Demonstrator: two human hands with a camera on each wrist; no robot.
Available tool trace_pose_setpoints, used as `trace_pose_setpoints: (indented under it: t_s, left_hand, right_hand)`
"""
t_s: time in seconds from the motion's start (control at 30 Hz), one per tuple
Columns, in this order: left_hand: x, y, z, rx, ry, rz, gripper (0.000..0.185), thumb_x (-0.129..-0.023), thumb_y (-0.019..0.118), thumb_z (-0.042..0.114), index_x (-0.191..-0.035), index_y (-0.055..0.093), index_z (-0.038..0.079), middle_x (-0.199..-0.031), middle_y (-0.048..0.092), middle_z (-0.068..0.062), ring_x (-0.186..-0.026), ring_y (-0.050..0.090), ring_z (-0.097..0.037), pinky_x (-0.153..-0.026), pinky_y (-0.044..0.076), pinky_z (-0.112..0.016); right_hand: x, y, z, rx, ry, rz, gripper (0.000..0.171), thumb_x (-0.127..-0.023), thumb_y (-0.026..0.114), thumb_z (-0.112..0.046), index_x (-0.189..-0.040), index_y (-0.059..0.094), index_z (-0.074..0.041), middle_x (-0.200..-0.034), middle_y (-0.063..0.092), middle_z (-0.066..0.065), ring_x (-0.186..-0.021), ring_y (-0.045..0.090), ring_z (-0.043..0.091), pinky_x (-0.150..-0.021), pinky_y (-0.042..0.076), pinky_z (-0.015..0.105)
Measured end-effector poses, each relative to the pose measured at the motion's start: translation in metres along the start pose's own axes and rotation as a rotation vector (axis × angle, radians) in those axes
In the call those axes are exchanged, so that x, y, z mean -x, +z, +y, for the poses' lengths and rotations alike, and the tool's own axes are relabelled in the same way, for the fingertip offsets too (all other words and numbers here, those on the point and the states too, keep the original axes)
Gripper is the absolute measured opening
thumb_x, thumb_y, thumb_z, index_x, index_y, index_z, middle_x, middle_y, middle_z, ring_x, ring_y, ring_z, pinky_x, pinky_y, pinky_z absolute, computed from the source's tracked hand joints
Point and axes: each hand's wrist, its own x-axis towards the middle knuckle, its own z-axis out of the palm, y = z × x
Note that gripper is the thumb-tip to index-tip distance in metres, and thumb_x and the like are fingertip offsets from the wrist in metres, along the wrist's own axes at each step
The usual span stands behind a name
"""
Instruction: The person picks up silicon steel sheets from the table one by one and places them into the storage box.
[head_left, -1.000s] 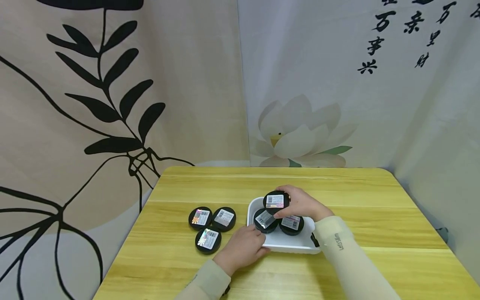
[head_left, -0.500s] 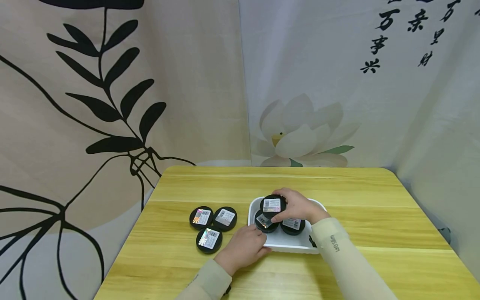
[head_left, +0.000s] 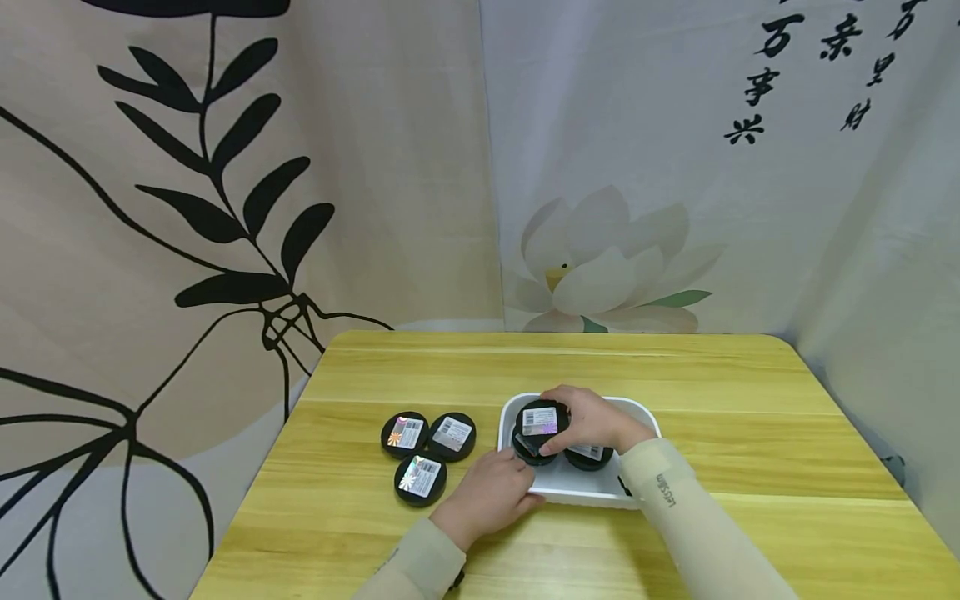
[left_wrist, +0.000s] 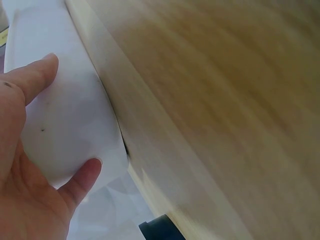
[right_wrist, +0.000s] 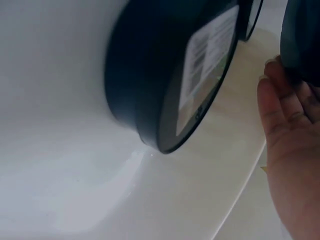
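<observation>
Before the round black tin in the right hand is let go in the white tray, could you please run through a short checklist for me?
1. Right hand grips the black tin from the side: ok.
2. Tin is over the white tray, inside its rim: ok.
3. Left hand holds the tray's near left corner, steadying it: ok.
4. Free floor under the tin: not ok; it hangs over a tin already in the tray, so it may land tilted.
5. A second tin in the tray lies under the right hand; whether it blocks the landing: cannot tell.
6. Three tins on the table lie apart from the tray: ok.
</observation>
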Motion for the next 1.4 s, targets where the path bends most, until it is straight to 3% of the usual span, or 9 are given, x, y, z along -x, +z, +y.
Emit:
trace_pose_setpoints:
  t_s: [0.23, 0.77, 1.13, 1.4]
  left_hand:
    - [-0.001, -0.001, 0.002, 0.000, 0.000, -0.001, 0.035, -0.096, 0.060, 0.055, -0.081, 0.065, 0.023, -0.093, 0.071, 0.010, -0.090, 0.059, -0.010, -0.082, 0.048, -0.027]
    - [-0.001, -0.001, 0.002, 0.006, 0.000, -0.001, 0.035, -0.096, 0.060, 0.055, -0.082, 0.065, 0.023, -0.093, 0.072, 0.011, -0.088, 0.057, -0.009, -0.082, 0.048, -0.026]
    - [-0.001, 0.000, 0.001, -0.003, 0.000, 0.002, 0.034, -0.096, 0.060, 0.055, -0.084, 0.066, 0.024, -0.095, 0.071, 0.011, -0.092, 0.059, -0.009, -0.084, 0.048, -0.026]
    - [0.000, 0.000, 0.001, 0.003, 0.001, 0.000, 0.034, -0.096, 0.060, 0.055, -0.085, 0.067, 0.023, -0.097, 0.072, 0.011, -0.094, 0.059, -0.009, -0.089, 0.048, -0.027]
  right_hand:
    - [-0.001, 0.004, 0.005, 0.001, -0.015, -0.011, 0.088, -0.066, 0.094, -0.045, -0.139, 0.057, -0.013, -0.131, 0.064, 0.001, -0.117, 0.060, 0.018, -0.104, 0.049, 0.044]
    - [0.001, 0.012, 0.010, 0.075, -0.037, 0.024, 0.099, -0.066, 0.090, -0.055, -0.145, 0.052, -0.010, -0.138, 0.062, 0.005, -0.126, 0.059, 0.024, -0.107, 0.047, 0.047]
    - [0.000, 0.013, 0.010, 0.169, -0.117, 0.027, 0.094, -0.069, 0.088, -0.054, -0.142, 0.055, -0.007, -0.134, 0.064, 0.006, -0.122, 0.060, 0.023, -0.106, 0.048, 0.046]
    - [0.000, 0.017, 0.010, 0.182, -0.101, 0.028, 0.096, -0.069, 0.087, -0.058, -0.144, 0.053, -0.008, -0.139, 0.061, 0.007, -0.127, 0.057, 0.025, -0.108, 0.046, 0.047]
